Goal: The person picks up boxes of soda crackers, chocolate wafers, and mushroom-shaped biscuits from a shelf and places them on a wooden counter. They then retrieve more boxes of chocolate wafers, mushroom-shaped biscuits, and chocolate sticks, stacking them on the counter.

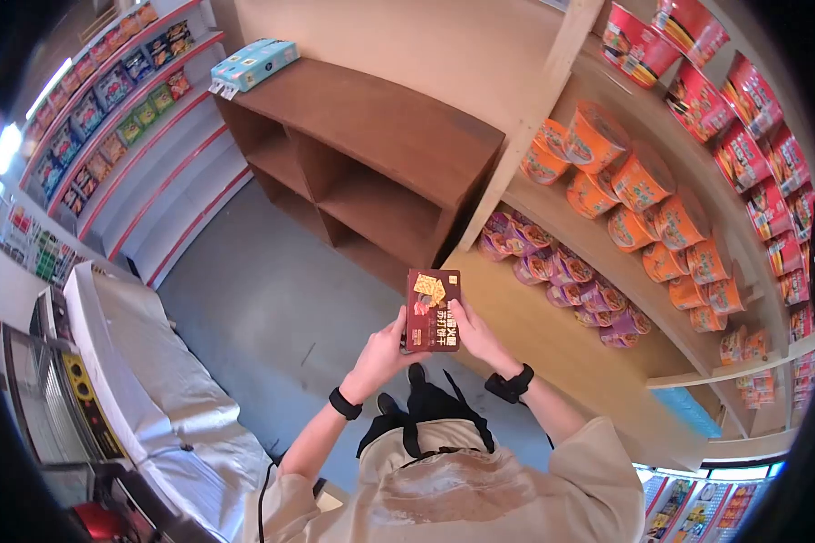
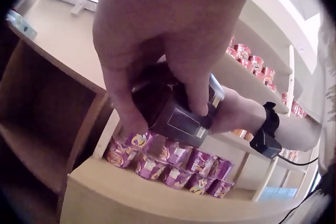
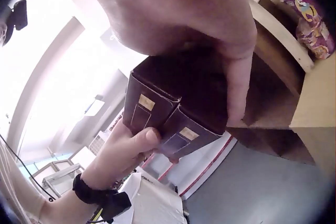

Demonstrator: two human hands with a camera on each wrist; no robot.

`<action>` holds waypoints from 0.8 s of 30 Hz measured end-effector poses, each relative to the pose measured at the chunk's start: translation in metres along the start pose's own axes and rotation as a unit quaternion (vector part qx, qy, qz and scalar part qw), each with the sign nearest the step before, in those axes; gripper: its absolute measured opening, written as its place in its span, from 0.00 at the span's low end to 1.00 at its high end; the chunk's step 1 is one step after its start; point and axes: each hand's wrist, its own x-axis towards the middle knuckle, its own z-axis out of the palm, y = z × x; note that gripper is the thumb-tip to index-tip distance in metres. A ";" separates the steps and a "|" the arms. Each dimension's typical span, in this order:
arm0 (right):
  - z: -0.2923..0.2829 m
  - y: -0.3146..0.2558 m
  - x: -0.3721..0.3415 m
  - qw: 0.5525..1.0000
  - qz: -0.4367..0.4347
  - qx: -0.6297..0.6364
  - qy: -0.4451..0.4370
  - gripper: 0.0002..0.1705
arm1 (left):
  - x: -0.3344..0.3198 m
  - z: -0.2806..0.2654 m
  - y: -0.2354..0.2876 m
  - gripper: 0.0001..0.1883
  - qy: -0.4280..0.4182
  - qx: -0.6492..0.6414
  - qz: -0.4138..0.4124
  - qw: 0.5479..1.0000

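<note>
Two dark red soda cracker boxes are pressed together, one against the other. In the head view only the front box (image 1: 433,312) shows its printed face; the right wrist view shows the narrow ends of both cracker boxes (image 3: 195,125). My left hand (image 1: 378,360) grips the pair from the left edge, thumb and fingers round the sides. From the opposite edge my right hand (image 1: 480,337) holds them too, its fingers partly hidden behind the boxes. The boxes are up in front of my body, above the floor.
A brown cubby shelf (image 1: 380,113) stands ahead, with a blue tissue pack (image 1: 255,63) on top. On the right, wooden shelving carries orange noodle cups (image 1: 643,176) and purple noodle cups (image 1: 566,271). Snack racks (image 1: 109,100) stand left, near a white-covered table (image 1: 154,362).
</note>
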 end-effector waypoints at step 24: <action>-0.076 -0.088 0.303 0.974 -0.027 0.071 0.215 0.30 | 0.370 -0.128 -0.071 0.29 -0.124 0.052 0.129 0.982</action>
